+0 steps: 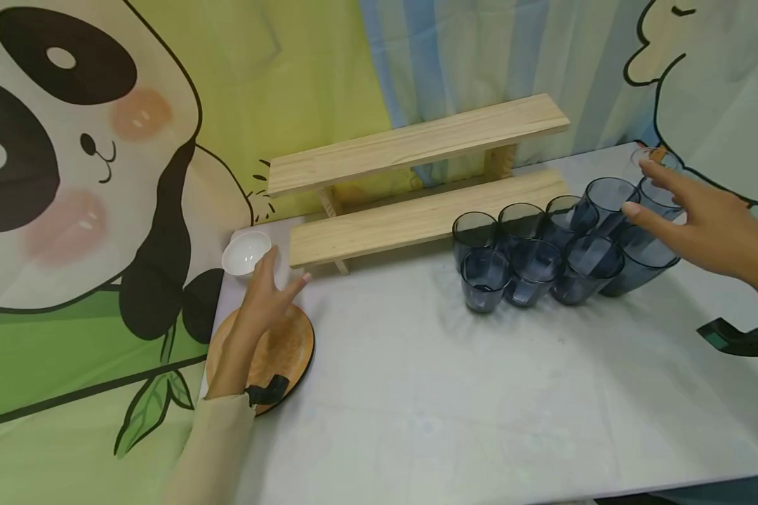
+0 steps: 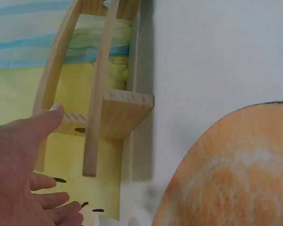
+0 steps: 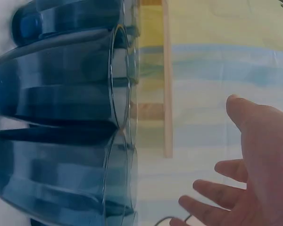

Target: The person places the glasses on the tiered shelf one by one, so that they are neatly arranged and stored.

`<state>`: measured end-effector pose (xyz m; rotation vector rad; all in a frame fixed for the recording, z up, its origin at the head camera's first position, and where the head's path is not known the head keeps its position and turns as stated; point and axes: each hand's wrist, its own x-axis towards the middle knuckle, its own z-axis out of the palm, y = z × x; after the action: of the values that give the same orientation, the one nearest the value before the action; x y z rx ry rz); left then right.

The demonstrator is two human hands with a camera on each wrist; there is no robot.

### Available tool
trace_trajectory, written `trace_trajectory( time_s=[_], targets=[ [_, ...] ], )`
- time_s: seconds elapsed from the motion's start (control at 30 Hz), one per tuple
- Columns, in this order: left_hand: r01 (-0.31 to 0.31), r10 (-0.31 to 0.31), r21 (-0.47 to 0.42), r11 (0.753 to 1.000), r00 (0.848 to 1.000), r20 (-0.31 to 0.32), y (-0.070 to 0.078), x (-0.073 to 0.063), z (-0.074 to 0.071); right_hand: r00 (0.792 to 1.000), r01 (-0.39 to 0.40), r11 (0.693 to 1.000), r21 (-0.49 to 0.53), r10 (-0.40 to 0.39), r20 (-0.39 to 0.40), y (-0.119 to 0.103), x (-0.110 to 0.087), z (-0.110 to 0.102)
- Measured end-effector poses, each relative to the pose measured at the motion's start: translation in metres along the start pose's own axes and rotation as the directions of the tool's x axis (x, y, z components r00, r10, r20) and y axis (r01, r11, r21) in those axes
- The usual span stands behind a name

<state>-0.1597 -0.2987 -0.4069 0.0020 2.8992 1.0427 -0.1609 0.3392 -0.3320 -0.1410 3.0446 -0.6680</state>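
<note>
My left hand hovers over a round wooden plate with a dark edge, near a small white bowl. In the left wrist view the fingers of that hand spread apart beside a two-tier wooden shelf, holding nothing. My right hand hangs above the right end of a cluster of blue-tinted glasses, its thumb apart from the fingers. Nothing lies in its grasp in the right wrist view, where glasses fill the left side. Something orange-brown shows by its fingertips, too small to identify.
The wooden shelf stands along the back of a white-covered table. Several glasses crowd its right front. A printed curtain with a panda hangs at the left and back.
</note>
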Motion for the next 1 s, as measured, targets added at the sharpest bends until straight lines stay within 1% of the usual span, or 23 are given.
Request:
trace_trajectory(
  time_s=[0.1, 0.23, 0.3, 0.5, 0.6, 0.67, 0.77, 0.9, 1.0],
  targets=[
    [0.025, -0.026, -0.026, 0.999, 1.0, -0.008, -0.004, 0.006, 0.005, 0.996, -0.007, 0.999, 0.047, 0.011, -0.086, 0.006, -0.006, 0.002],
    [0.06, -0.06, -0.055, 0.997, 0.998, -0.002, -0.008, 0.014, 0.012, 0.988, -0.005, 0.991, 0.135, 0.026, -0.152, 0.015, -0.014, 0.005],
    [0.072, -0.072, -0.065, 0.995, 0.997, -0.001, -0.009, 0.019, 0.015, 0.985, -0.003, 0.985, 0.173, 0.033, -0.171, 0.019, -0.017, 0.008],
    [0.078, -0.078, -0.107, 0.991, 0.997, 0.003, -0.01, 0.031, 0.021, 0.973, -0.053, 0.961, 0.27, 0.111, -0.205, 0.032, -0.031, 0.023],
    [0.088, -0.088, -0.122, 0.989, 0.996, 0.009, -0.011, 0.034, 0.023, 0.966, -0.048, 0.945, 0.323, 0.127, -0.227, 0.041, -0.038, 0.034],
    [0.095, -0.094, -0.127, 0.987, 0.996, 0.008, -0.011, 0.034, 0.023, 0.963, -0.036, 0.932, 0.361, 0.128, -0.235, 0.047, -0.042, 0.041],
    [0.085, -0.086, -0.128, 0.988, 0.996, -0.001, -0.012, 0.036, 0.025, 0.962, -0.009, 0.912, 0.41, 0.119, -0.244, 0.057, -0.048, 0.052],
    [0.07, -0.071, -0.131, 0.989, 0.997, -0.007, -0.013, 0.038, 0.026, 0.967, -0.032, 0.895, 0.446, 0.141, -0.214, 0.064, -0.056, 0.065],
    [0.07, -0.072, -0.14, 0.988, 0.997, -0.011, -0.014, 0.039, 0.027, 0.97, -0.078, 0.887, 0.455, 0.174, -0.172, 0.066, -0.06, 0.074]
  ],
)
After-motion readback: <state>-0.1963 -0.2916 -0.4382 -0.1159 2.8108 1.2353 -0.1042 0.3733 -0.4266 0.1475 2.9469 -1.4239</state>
